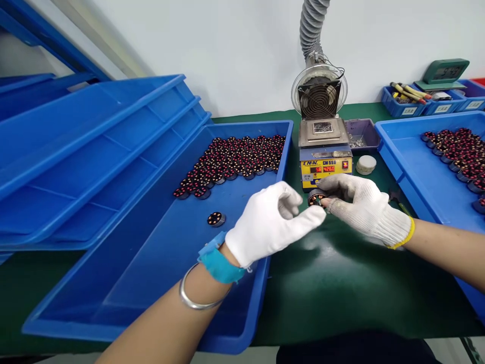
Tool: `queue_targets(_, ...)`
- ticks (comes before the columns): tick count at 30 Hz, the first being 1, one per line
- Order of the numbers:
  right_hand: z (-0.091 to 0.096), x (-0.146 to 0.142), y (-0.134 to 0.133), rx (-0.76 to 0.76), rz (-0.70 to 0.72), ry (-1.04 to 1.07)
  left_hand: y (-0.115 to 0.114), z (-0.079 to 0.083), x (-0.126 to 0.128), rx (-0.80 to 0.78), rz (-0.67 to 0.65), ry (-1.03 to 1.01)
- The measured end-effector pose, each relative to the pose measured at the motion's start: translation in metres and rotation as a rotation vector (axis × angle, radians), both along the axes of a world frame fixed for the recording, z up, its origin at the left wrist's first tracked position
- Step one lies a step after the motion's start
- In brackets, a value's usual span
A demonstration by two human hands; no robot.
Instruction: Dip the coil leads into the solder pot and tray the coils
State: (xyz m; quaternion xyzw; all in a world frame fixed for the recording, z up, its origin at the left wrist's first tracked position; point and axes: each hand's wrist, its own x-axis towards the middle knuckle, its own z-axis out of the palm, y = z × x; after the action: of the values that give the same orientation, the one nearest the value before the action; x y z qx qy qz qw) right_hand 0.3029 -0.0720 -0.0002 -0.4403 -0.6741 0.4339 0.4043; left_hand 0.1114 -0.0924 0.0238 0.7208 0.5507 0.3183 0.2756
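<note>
A small round black part [315, 197] with copper-coloured spots on its face is pinched between the thumb and fingers of my right hand [358, 205], in a knit glove with a yellow cuff and grey-stained fingers. It is in front of the yellow-fronted solder pot [326, 169], whose red display is lit. Gloved in white, my left hand [271, 217] hovers over the right rim of the left blue tray [151, 275], its thumb and fingers apart and nothing between them. One loose round part [216, 219] lies in that tray, nearer me than the packed rows of similar parts [237, 159].
Another blue tray [401, 151] on the right holds more round parts. Stacked blue trays [94, 146] lean at left. Behind the pot stand a fan [320, 99] and a grey duct [312, 28]. A round white pad [366, 164] and a purple bin [359, 132] are beside it.
</note>
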Motion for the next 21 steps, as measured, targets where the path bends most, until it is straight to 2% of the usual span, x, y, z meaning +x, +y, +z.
queue_targets(1,0.000,0.000,0.000,-0.005,-0.002,-0.004,0.000,-0.002,0.002,-0.001,0.017,-0.008)
queue_targets(4,0.003,-0.001,0.002,-0.068,-0.009,-0.008,0.000,-0.008,0.008,-0.064,-0.070,-0.026)
queue_targets(6,0.006,0.000,0.004,-0.124,-0.026,0.010,-0.002,-0.009,0.008,-0.101,-0.062,-0.147)
queue_targets(9,0.010,0.001,0.006,-0.185,-0.073,0.027,-0.003,-0.006,0.003,-0.060,0.136,-0.397)
queue_targets(11,0.011,0.001,0.006,-0.218,-0.091,0.025,-0.002,-0.005,0.001,-0.015,0.197,-0.475)
queue_targets(13,0.011,0.000,0.005,-0.226,-0.091,0.034,-0.001,-0.006,0.003,-0.057,0.126,-0.451)
queue_targets(15,0.010,-0.001,0.005,-0.208,-0.078,0.062,-0.001,-0.008,0.010,-0.183,0.041,-0.367)
queue_targets(17,0.008,-0.001,0.005,-0.183,-0.080,0.067,-0.005,-0.006,0.016,-0.317,0.010,-0.328)
queue_targets(19,0.007,0.000,0.007,-0.165,-0.098,0.053,-0.011,-0.001,0.017,-0.418,-0.048,-0.355)
queue_targets(21,0.007,0.001,0.008,-0.159,-0.119,0.042,-0.015,0.005,0.013,-0.449,-0.105,-0.398)
